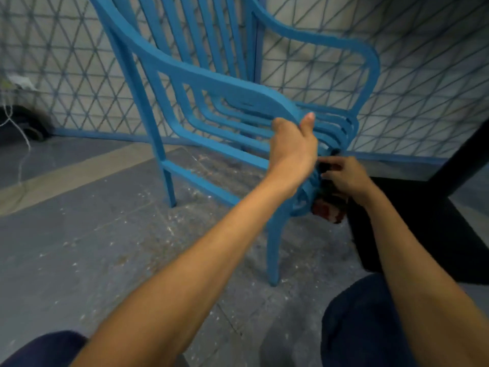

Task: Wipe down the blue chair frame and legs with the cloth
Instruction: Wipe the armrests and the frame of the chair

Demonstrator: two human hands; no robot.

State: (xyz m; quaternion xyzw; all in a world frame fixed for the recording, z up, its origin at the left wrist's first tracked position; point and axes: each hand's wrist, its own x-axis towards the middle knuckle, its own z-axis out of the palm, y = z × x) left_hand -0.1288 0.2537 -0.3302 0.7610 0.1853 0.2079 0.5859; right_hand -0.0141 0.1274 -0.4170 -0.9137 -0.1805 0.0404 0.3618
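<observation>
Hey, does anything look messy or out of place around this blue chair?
Yes. The floor beneath the blue chair is scattered with pale flecks, with a brownish smear between its legs, like dust or dried debris. A thin white cord trails down at far left. The chair itself shows no visible damage.

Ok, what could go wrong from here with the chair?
The left hand grips the blue chair at its seat edge; if that grip slips, it may shift on the gritty floor. The right hand works the cloth against narrow slats, where fingers could get pinched.
</observation>
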